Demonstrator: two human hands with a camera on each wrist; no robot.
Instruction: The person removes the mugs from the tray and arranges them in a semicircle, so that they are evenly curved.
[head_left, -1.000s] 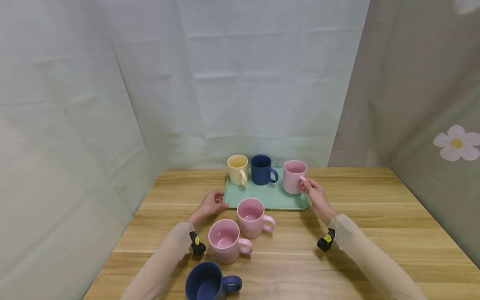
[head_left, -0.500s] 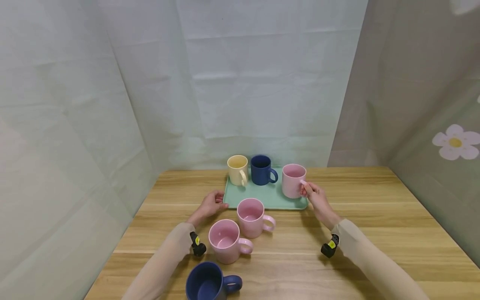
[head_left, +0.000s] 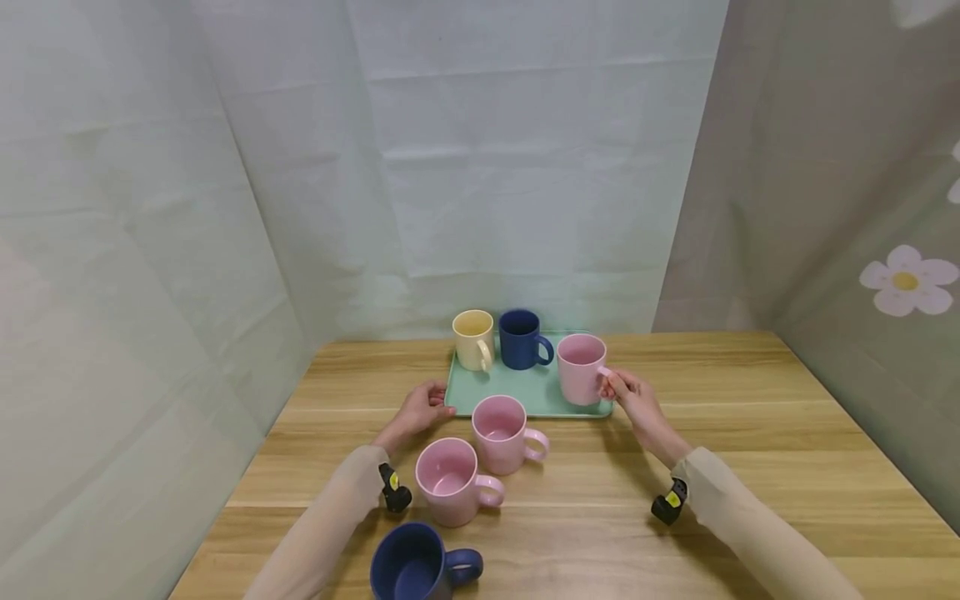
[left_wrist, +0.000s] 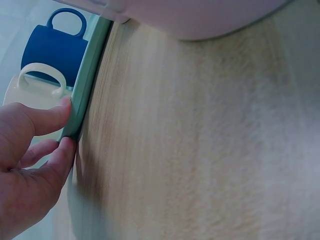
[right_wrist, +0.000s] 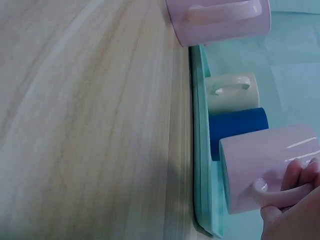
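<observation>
In the head view, my right hand (head_left: pixel 636 407) holds a pink mug (head_left: pixel 579 375) by its handle, over the right part of a mint-green tray (head_left: pixel 536 393). The right wrist view shows fingers curled round that handle, the mug's base close above the tray. My left hand (head_left: pixel 418 408) grips the tray's front left corner; in the left wrist view its thumb and fingertips (left_wrist: pixel 66 146) meet the green rim. A cream mug (head_left: pixel 471 346) and a navy mug (head_left: pixel 517 340) stand upright side by side at the back of the tray.
Just before the tray stands another pink mug (head_left: pixel 498 442), with a second pink mug (head_left: pixel 448 492) nearer. A navy mug (head_left: pixel 411 567) sits at the bottom of the view, partly cut off. All rest on the wooden table (head_left: pixel 720 467), with cloth hangings (head_left: pixel 525 167) behind.
My right hand has brought the pink mug towards me and slightly left over the tray. The left hand stays at the corner, and the other mugs keep their places.
</observation>
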